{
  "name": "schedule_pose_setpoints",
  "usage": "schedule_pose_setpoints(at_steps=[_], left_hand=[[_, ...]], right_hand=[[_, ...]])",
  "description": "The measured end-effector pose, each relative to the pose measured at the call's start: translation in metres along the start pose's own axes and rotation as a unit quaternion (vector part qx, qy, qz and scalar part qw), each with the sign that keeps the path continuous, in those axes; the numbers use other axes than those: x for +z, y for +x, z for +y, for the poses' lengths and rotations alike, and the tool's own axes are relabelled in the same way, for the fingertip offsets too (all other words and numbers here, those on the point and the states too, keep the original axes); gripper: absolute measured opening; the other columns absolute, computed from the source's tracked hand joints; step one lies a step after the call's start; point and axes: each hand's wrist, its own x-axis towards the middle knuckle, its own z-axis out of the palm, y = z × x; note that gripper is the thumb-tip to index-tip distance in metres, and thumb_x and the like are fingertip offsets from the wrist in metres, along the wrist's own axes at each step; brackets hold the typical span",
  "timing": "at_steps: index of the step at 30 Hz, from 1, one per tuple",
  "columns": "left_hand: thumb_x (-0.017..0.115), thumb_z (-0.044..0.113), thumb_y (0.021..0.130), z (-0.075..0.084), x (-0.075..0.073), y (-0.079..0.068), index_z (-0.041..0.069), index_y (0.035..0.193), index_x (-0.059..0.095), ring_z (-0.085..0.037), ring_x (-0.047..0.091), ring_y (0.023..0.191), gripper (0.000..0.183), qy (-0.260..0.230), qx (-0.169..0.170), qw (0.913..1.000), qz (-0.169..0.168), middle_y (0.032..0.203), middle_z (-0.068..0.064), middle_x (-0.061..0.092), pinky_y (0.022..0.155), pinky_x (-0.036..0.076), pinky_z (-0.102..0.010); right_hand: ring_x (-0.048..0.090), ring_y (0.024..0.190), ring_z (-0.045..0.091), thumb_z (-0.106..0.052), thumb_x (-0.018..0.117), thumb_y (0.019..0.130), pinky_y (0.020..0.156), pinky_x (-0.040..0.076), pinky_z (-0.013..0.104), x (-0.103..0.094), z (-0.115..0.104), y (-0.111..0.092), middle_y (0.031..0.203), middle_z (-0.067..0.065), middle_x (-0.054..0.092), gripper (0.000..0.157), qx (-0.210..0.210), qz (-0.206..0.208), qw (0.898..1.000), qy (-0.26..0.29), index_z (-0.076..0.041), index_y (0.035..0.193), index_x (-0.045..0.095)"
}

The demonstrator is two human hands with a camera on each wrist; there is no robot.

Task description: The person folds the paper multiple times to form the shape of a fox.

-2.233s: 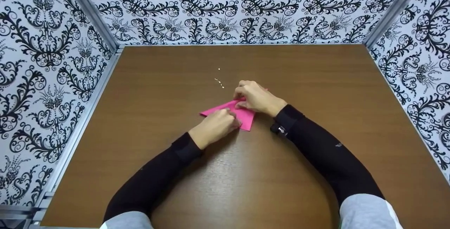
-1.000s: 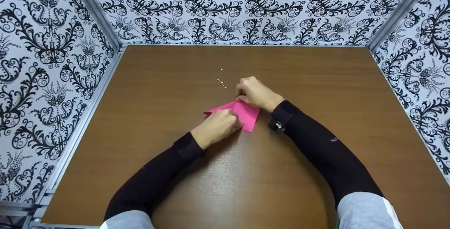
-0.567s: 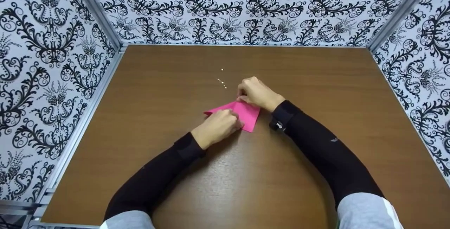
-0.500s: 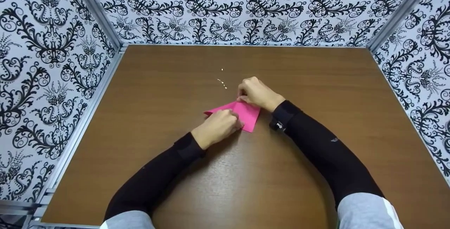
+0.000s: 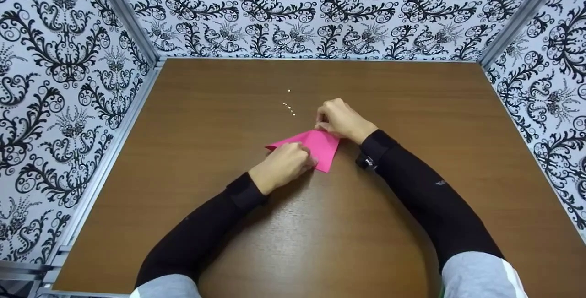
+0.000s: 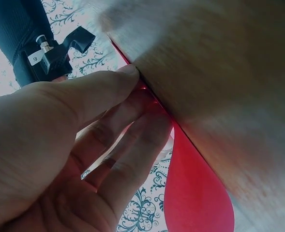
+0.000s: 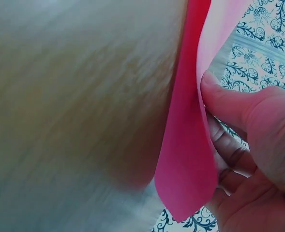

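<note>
Smooth matt paper (image 5: 324, 149), glossy wood-grain tabletop (image 5: 219, 105)

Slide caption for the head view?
Left hand and right hand hold doubled-over pink paper on a brown table, patterned panels behind.

The left hand (image 5: 284, 163) and right hand (image 5: 344, 119) are holding a pink paper sheet (image 5: 324, 148) (folded) between them; bright specks (image 5: 293, 114) are showing beyond.

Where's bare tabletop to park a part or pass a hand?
Bare table: left, between left sleeve and left panel; right, between right sleeve and right panel; far strip, along back panel; near side, between the two sleeves. Crowded: the middle, where left hand and right hand pinch the pink paper, pale specks just beyond.
</note>
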Motion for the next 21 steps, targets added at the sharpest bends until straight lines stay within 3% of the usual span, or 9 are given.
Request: schedule_pose_setpoints(at_steps=[21], left_hand=[[0.076,0.008,0.112,0.0,0.002,0.0,0.008,0.086,0.085,-0.026,0.075,0.076,0.027,-0.008,0.003,1.0,0.004,0.085,-0.012,0.08,0.074,0.067,-0.042]], right_hand=[[0.081,0.089,0.037,-0.008,0.091,0.101,0.085,0.066,0.053,-0.013,0.034,-0.015,0.095,0.016,0.088,0.008,0.03,0.02,0.999,-0.001,-0.001,0.097,0.089]])
